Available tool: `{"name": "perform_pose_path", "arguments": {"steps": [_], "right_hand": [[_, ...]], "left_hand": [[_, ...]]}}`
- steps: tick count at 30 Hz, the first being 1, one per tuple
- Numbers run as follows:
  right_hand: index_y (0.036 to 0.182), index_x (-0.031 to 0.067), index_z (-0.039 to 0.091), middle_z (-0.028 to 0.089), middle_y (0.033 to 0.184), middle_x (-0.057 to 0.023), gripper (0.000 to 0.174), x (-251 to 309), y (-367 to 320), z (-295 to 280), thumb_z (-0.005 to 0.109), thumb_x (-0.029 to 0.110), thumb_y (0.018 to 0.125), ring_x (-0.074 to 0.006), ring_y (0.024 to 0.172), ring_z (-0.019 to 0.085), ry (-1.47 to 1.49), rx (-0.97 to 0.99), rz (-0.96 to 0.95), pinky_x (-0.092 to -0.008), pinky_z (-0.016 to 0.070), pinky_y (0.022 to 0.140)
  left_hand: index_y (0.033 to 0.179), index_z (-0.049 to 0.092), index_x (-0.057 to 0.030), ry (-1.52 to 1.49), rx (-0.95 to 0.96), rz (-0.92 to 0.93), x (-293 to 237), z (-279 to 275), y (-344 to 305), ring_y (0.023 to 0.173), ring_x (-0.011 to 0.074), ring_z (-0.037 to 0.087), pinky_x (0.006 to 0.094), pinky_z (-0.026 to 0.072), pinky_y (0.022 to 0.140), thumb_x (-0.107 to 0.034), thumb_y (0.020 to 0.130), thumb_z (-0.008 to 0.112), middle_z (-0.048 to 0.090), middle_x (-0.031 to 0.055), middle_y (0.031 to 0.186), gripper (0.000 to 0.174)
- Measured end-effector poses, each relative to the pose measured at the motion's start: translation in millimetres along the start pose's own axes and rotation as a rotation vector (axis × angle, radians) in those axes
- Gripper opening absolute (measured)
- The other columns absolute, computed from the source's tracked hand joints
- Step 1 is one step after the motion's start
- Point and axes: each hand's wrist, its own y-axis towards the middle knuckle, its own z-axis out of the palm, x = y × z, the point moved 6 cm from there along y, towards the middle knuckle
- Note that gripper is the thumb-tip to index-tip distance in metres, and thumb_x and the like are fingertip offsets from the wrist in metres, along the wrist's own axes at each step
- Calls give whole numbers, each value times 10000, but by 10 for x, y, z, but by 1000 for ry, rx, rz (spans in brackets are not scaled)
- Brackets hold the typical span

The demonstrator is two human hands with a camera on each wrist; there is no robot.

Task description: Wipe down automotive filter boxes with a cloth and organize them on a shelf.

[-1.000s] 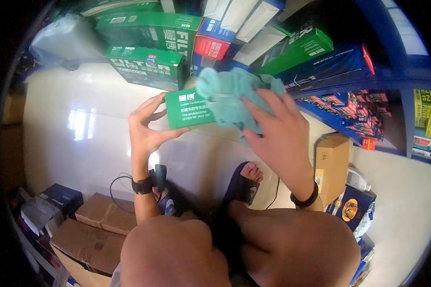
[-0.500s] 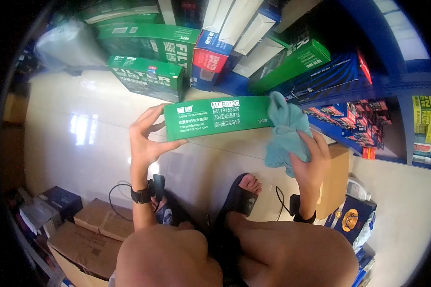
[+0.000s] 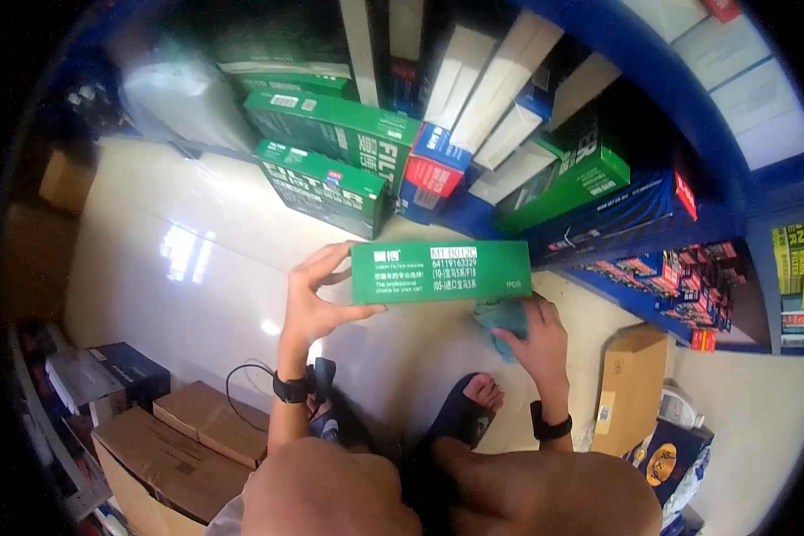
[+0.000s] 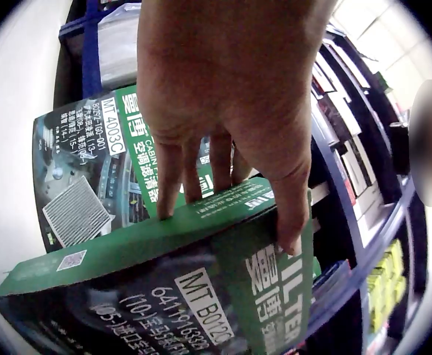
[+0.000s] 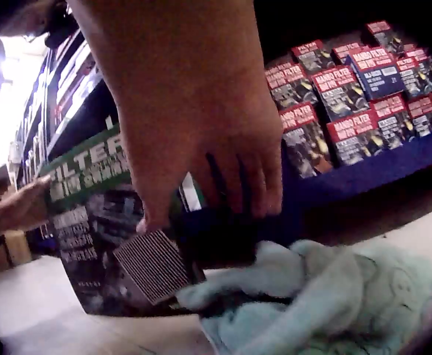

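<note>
A green cabin filter box (image 3: 478, 272) is held up lengthwise, its printed narrow side towards the head view. My left hand (image 3: 317, 295) grips its left end, thumb on the near face and fingers over the far one, as the left wrist view also shows. At the other end is my right hand (image 3: 540, 335), its thumb against the box's pictured face (image 5: 98, 244) and its fingers round the end. A crumpled teal cloth (image 5: 319, 296) lies below the right fingers, with a gap between them and it; the box partly hides it in the head view.
Green filter boxes (image 3: 322, 188) stand on the floor ahead, before blue shelving (image 3: 715, 313) packed with small red-and-blue boxes (image 5: 342, 96). Brown cartons (image 3: 174, 456) sit at lower left; another carton (image 3: 630, 393) stands at right. A cable (image 3: 232, 384) loops near the left foot.
The right hand has drawn the cloth along the box to its right end and let go of it; the cloth is now lower. That hand has taken hold of the box end.
</note>
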Motion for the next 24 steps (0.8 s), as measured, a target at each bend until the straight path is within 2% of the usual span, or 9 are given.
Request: {"name": "perform_pose_path", "arguments": {"steps": [2,4,7,12,14,17,21,23,24], "right_hand": [[1534,105,582,649,1424,-192,868,186,132,-274,948,339,782,-405,1241,661,118,-103,-32,-490,579,989],[1639,104,455,637,1476,-204,1063,248,280,-439,986,291,737,-398,1232,683,535,-58,166,-490,574,984],[1685,110,370,631,1504,-214,1173,331,475,-449,1009,252,711,-369,1257,684,603,65,39,-457,566,1020],[1664,97,404,675,1452,-193,1155,391,655,-300,1024,253,701,-320,1296,679,718,119,-101,-410,540,1082],[1567,53,503,731,1344,-176,1016,374,692,-259,1017,274,719,-317,1227,718,839,165,-65,-412,557,1037],[1423,23,596,768,1224,-168,845,251,689,-84,1008,295,738,-323,1114,757,764,179,-94,-413,576,975],[1324,-5,632,780,1149,-177,781,310,666,-42,1013,322,726,-329,1035,771,772,113,-161,-424,589,921],[1366,15,617,771,1160,-122,779,354,621,-11,1014,175,716,-215,1047,737,758,49,-184,-384,575,936],[1366,15,617,771,1160,-122,779,406,643,-5,1014,175,716,-215,1047,737,760,51,-193,-384,575,936]], "left_hand": [[1353,737,-9,8,-6,6,23,-10,-23,1196,219,712,415,657,941,-108,613,1024,723,123,1320,800],[1374,724,-5,-37,-4,-7,92,-15,-30,1203,230,712,425,655,957,-100,598,1034,719,128,1326,840],[1377,718,13,-31,11,1,15,-18,-18,1207,237,713,425,658,973,-82,616,1026,727,139,1320,827],[1401,705,18,-120,32,-5,87,-39,-48,1207,237,710,423,655,1004,-35,634,1006,731,164,1313,826],[1407,700,19,-107,43,-14,90,-73,-52,1201,234,711,425,654,1004,-29,638,1005,731,163,1304,828],[1412,694,22,-135,51,-38,85,-113,-78,1202,238,712,424,651,1008,-30,642,1005,730,163,1304,832],[1464,660,-10,-135,56,-36,126,-172,-119,1277,254,675,447,627,1045,-55,671,1000,696,145,1387,864],[1489,641,-24,-124,37,-29,120,-234,-117,1308,262,657,458,615,1062,-74,690,998,680,136,1419,878],[1513,618,-36,-110,20,-27,124,-272,-119,1329,268,645,465,598,1084,-95,710,994,669,133,1439,889]]}}
